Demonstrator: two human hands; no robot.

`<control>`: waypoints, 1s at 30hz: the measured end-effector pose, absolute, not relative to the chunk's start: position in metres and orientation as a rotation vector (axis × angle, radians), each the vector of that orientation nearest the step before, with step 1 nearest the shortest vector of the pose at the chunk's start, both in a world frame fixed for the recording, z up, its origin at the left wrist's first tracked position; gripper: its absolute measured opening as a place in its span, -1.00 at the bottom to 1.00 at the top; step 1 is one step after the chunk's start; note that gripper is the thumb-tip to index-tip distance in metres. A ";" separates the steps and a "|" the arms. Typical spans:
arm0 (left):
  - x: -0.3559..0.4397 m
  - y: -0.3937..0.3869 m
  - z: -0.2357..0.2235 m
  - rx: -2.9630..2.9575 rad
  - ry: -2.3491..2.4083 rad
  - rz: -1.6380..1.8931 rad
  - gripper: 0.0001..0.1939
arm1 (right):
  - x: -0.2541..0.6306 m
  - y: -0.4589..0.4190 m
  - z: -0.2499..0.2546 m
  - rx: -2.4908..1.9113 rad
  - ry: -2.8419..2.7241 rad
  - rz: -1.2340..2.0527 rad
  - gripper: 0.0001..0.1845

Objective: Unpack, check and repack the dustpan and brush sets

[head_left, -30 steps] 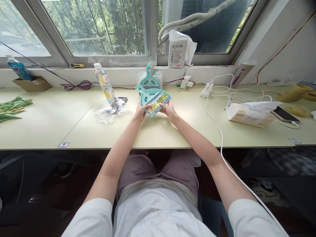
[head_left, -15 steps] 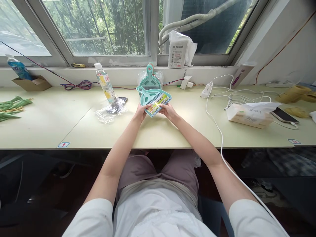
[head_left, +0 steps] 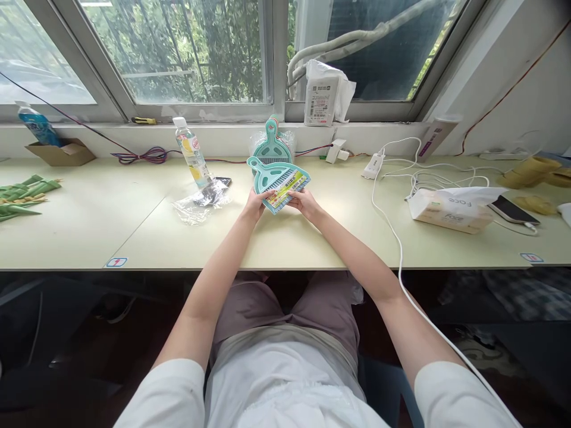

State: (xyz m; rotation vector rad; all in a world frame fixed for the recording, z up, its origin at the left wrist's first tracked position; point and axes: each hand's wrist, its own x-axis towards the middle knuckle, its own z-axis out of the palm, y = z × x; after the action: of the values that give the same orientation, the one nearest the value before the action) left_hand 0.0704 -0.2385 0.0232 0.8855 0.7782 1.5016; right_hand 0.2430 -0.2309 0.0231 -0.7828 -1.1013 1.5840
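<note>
A teal mini dustpan-and-brush set (head_left: 277, 181) with a yellow-green label is held up over the pale table (head_left: 312, 238). My left hand (head_left: 254, 205) pinches its lower left edge, and my right hand (head_left: 304, 202) grips its lower right edge by the label. Behind it, against the window ledge, stands a stack of more teal dustpan sets (head_left: 272, 145) in clear wrap.
A crumpled clear plastic bag (head_left: 198, 202) and a phone (head_left: 220, 181) lie left of my hands beside a water bottle (head_left: 191, 153). To the right are a tissue pack (head_left: 450, 209), white cables (head_left: 401, 178) and a second phone (head_left: 513, 209). Green folded leaves (head_left: 22, 193) sit far left.
The dustpan set has tipped slightly and shifted a little nearer the window; both hands keep the same grip.
</note>
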 end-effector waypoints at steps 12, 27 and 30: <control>0.069 -0.236 0.021 0.887 0.756 1.503 -0.27 | 0.243 -0.228 0.021 -0.757 -1.080 1.602 -0.81; 0.071 -0.239 0.026 0.875 0.783 1.484 -0.28 | 0.244 -0.228 0.022 -0.753 -1.087 1.609 -0.80; 0.071 -0.239 0.026 0.870 0.775 1.491 -0.27 | 0.244 -0.229 0.022 -0.764 -1.092 1.610 -0.80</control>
State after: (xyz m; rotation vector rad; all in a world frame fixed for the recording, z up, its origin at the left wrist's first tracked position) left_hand 0.0714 -0.2387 0.0262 0.8699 0.7746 1.4908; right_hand 0.2444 -0.2285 0.0222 -0.7641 -1.0923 1.6101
